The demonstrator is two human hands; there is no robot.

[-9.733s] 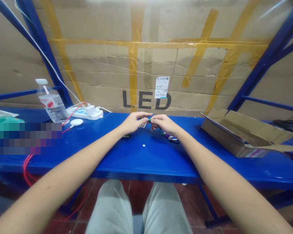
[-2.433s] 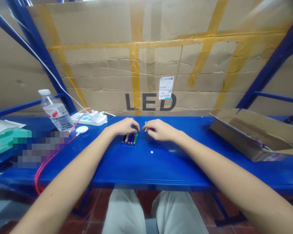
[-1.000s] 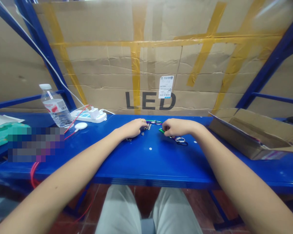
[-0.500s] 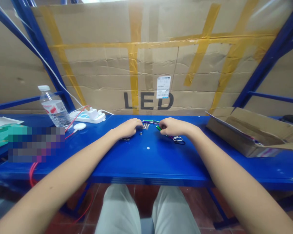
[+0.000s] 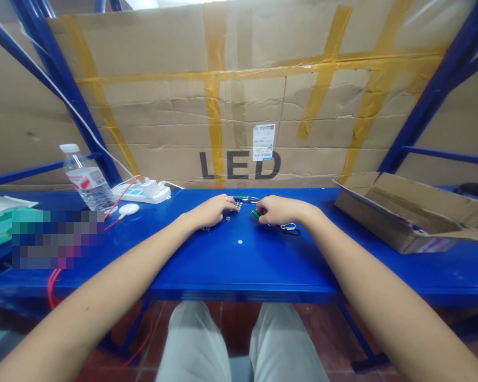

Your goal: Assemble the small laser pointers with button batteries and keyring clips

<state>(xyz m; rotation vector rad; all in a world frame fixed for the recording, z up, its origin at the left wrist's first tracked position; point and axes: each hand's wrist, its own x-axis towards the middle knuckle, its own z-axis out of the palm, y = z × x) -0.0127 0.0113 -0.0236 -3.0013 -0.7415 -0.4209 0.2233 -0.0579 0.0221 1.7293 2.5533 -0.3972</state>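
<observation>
Several small shiny metal pieces [image 5: 238, 206] lie grouped on the blue table. My left hand [image 5: 211, 211] reaches over them from the left, fingers stretched, its fingertips at the group's near-left side. One more small metal piece [image 5: 228, 218] lies just in front, and others are partly hidden beneath this hand. My right hand [image 5: 278, 209] is closed around a short green tube-like piece [image 5: 255, 214], whose end sticks out to the left. Slim green-and-silver pen-like pieces [image 5: 245, 199] lie behind, between both hands. Carabiners [image 5: 290, 228], one silver and one black, rest beside my right wrist.
A small white disc [image 5: 240, 242] lies mid-table. On the right stands an open cardboard box [image 5: 390, 228]. A water bottle [image 5: 88, 178], a power strip [image 5: 159, 195] and red cables [image 5: 53, 286] are on the left. A large cardboard sheet [image 5: 163, 116] backs the table.
My left hand has moved slightly right, its fingers now extended over the metal pieces. My right hand stays about where it was, still gripping the green piece. The view has shifted slightly.
</observation>
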